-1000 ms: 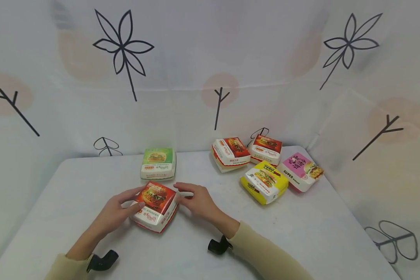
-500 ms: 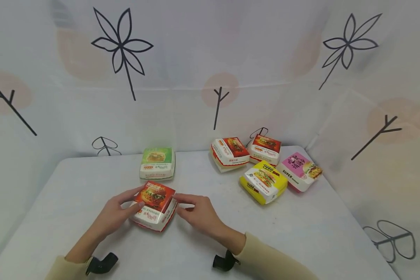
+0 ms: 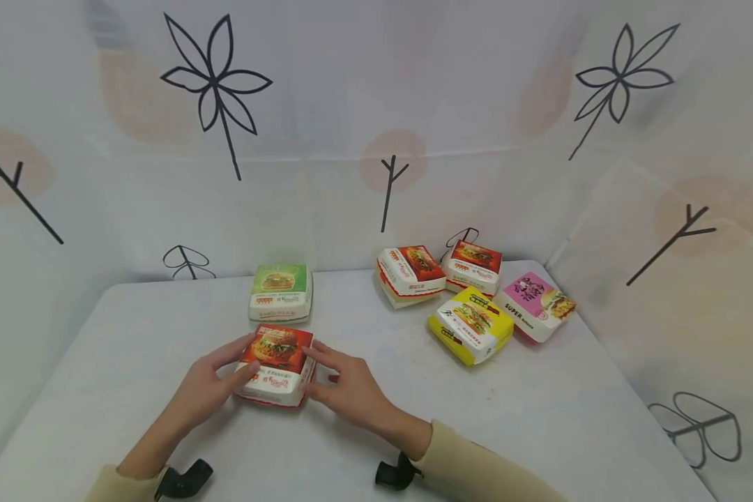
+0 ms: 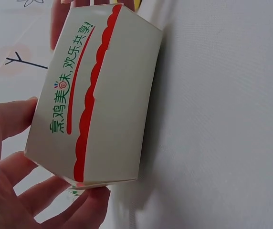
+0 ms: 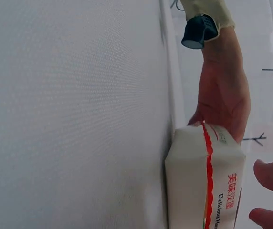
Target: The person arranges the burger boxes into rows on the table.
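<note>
The left hand (image 3: 194,390) grips the left side of a red-and-white burger box (image 3: 278,361), seemingly to steady it, just in front of a green box (image 3: 280,295) on a white table (image 3: 539,411); the right hand (image 3: 350,387), fingers loosely parted, is at the burger box's right side, contact unclear; its base is hidden

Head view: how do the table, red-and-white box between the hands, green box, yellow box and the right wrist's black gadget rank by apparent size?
1. Table
2. Red-and-white box
3. Green box and yellow box: too alike to rank
4. Black gadget
</note>
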Action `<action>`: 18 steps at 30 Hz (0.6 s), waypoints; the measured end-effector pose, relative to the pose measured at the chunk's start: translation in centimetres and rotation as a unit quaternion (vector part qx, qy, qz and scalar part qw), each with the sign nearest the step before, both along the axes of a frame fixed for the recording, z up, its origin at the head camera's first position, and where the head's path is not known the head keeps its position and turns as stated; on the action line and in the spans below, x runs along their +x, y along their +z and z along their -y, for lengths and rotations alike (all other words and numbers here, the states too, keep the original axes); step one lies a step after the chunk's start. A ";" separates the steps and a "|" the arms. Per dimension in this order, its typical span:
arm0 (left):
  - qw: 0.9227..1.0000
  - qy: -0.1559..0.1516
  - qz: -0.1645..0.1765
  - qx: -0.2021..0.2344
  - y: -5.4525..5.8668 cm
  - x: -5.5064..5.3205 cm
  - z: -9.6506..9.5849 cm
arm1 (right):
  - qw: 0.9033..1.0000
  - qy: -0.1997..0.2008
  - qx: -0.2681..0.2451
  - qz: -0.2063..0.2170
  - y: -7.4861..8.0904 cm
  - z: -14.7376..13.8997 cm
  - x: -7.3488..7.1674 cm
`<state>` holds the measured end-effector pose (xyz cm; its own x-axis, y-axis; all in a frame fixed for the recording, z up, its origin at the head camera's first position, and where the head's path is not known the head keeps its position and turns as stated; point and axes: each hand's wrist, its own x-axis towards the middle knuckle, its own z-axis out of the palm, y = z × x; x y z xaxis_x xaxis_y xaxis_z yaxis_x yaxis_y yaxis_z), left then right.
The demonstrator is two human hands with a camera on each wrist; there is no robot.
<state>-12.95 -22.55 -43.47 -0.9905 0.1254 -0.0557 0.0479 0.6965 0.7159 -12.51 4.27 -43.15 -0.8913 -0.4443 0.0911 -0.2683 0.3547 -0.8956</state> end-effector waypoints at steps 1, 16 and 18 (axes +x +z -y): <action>1.000 0.000 0.000 0.001 0.0 0.0 0.0 | 1.000 0.001 0.000 0.001 -0.1 0.1 0.0; 1.000 0.012 -0.016 -0.018 0.2 0.6 0.0 | 0.998 0.027 0.053 -0.036 -1.0 0.6 -1.1; 1.000 0.012 -0.017 -0.020 0.3 0.6 -0.1 | 0.997 0.032 0.058 -0.040 -1.1 0.6 -1.5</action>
<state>-12.34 -22.45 -43.13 -0.9946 0.1005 -0.0265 0.0550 0.7256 0.6859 -14.00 3.69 -44.25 -0.8531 -0.5109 0.1059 -0.3625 0.4343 -0.8246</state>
